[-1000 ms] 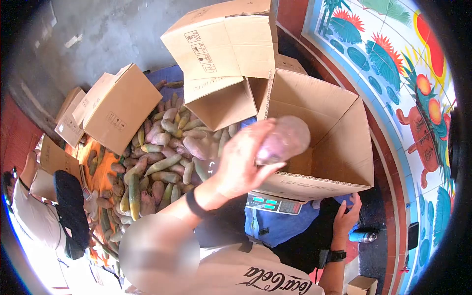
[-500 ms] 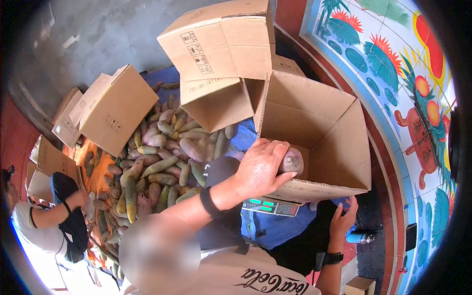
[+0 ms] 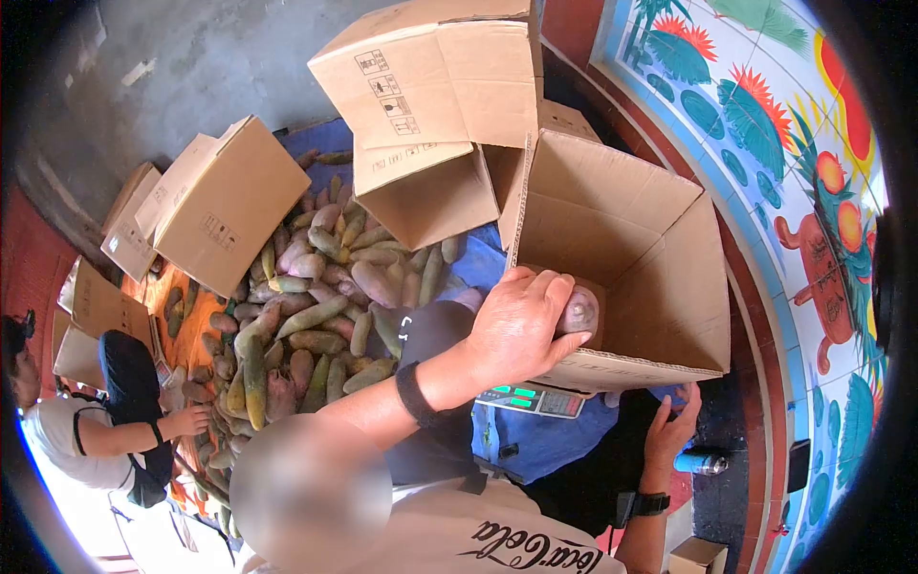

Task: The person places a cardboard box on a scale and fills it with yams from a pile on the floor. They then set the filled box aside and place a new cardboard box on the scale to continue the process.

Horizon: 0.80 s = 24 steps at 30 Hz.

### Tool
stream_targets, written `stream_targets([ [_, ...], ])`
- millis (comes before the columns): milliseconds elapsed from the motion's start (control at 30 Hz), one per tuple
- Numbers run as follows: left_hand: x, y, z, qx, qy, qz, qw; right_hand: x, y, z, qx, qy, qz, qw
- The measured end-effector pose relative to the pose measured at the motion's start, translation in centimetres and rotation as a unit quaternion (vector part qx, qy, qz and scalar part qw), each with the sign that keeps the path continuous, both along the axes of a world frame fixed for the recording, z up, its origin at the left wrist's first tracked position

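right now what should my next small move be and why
I'd probably lower the purple root deeper into the open box before letting go: the left hand grips it by the near rim, and the box walls drop well below it.

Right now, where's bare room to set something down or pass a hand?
Inside the big open box, past the held vegetable; the blue sheet between the scale and the pale shirt. Crowded: the vegetable pile, and the box's corner by the left hand.

Single head-worn view (wide-angle, dark at the corners), forward and downward, close above the open carton (image 3: 674, 292).
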State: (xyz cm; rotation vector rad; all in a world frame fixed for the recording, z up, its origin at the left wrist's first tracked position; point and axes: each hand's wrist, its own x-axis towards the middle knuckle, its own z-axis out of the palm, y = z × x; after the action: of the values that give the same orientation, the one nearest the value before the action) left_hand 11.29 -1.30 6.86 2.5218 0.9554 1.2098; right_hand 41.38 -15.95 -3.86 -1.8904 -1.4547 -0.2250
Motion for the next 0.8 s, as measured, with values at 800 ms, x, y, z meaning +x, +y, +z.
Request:
stream_targets([
  [800,0.7,0.0,-1.3,0.059,-0.077,-0.047,0.994,0.2,0.2,-0.3,0.016,0.005,0.000,1.000],
])
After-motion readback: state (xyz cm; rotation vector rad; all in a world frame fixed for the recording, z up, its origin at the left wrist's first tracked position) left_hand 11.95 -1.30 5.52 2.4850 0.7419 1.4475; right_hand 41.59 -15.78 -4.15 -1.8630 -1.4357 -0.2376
